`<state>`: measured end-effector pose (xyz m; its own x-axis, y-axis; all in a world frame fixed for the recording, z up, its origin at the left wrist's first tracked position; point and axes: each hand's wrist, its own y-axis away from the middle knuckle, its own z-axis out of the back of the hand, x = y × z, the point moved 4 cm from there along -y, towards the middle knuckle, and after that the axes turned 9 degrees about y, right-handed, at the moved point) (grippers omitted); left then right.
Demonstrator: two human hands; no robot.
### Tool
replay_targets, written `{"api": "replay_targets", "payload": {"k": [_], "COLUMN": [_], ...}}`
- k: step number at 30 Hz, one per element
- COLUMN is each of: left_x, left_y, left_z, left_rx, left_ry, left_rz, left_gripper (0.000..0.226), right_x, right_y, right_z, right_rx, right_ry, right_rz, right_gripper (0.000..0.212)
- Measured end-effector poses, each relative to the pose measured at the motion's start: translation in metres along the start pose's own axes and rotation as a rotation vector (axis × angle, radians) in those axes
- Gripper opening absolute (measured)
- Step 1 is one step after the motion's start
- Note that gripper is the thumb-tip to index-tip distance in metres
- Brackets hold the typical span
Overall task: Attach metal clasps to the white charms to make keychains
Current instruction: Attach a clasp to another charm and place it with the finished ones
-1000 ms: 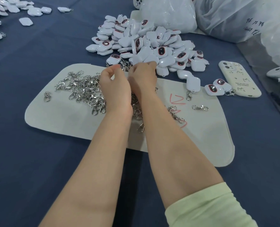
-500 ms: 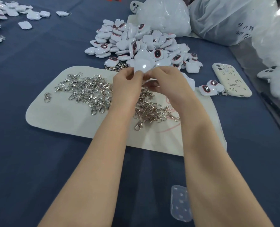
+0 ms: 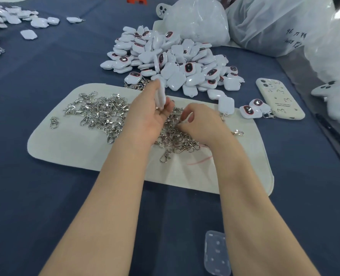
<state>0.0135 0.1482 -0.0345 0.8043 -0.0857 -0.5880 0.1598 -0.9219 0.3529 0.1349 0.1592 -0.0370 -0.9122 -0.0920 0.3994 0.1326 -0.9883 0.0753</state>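
Observation:
A big heap of white charms [image 3: 171, 62] lies on the blue cloth beyond a white mat [image 3: 69, 144]. Metal clasps [image 3: 103, 114] are strewn in a pile over the mat. My left hand [image 3: 147, 114] holds one white charm [image 3: 160, 96] edge-on, pinched between thumb and fingers above the clasps. My right hand [image 3: 201, 124] hovers just to its right with fingers curled down into the clasp pile; whether it pinches a clasp is hidden by the fingers.
A cream phone [image 3: 278, 98] lies right of the mat, with two finished charms [image 3: 252, 110] beside it. Plastic bags [image 3: 264, 22] stand at the back right. More charms [image 3: 15, 18] lie far left. A clear plastic case [image 3: 217, 253] sits near the front edge.
Both hands pulled back from the charm heap with one charm. The left hand now holds it alone, turned edge-on, while the right hand dropped to the clasp pile.

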Motion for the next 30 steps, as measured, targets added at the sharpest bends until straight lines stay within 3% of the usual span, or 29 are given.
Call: {"api": "replay_targets", "payload": {"k": [7, 11, 14, 18, 22, 27, 30], "left_x": [0.003, 0.003, 0.005, 0.005, -0.001, -0.001, 0.004], "left_y": [-0.003, 0.000, 0.003, 0.003, -0.004, -0.006, -0.006], "left_z": [0.002, 0.000, -0.002, -0.002, 0.003, 0.003, 0.003], "left_rx": [0.074, 0.097, 0.104, 0.093, -0.014, -0.010, 0.036], "left_ry": [-0.070, -0.183, -0.346, -0.542, -0.727, -0.517, -0.419], "left_rz": [0.092, 0.059, -0.058, -0.197, -0.347, -0.330, -0.245], "left_gripper": [0.027, 0.029, 0.024, 0.022, 0.024, 0.008, 0.026], "right_x": [0.012, -0.009, -0.015, -0.011, -0.009, -0.007, -0.008], "right_y": [-0.001, -0.003, -0.001, 0.000, 0.000, 0.000, -0.001], "right_z": [-0.008, 0.011, 0.022, 0.027, 0.027, 0.025, 0.024], "right_rx": [-0.079, -0.242, -0.244, -0.244, -0.200, -0.178, -0.167], "right_ry": [-0.040, -0.544, -0.922, -0.879, -1.016, -0.913, -0.791], "right_rz": [0.074, -0.077, -0.089, -0.017, 0.005, 0.025, 0.039], "right_gripper": [0.011, 0.014, 0.018, 0.016, 0.011, 0.017, 0.023]}}
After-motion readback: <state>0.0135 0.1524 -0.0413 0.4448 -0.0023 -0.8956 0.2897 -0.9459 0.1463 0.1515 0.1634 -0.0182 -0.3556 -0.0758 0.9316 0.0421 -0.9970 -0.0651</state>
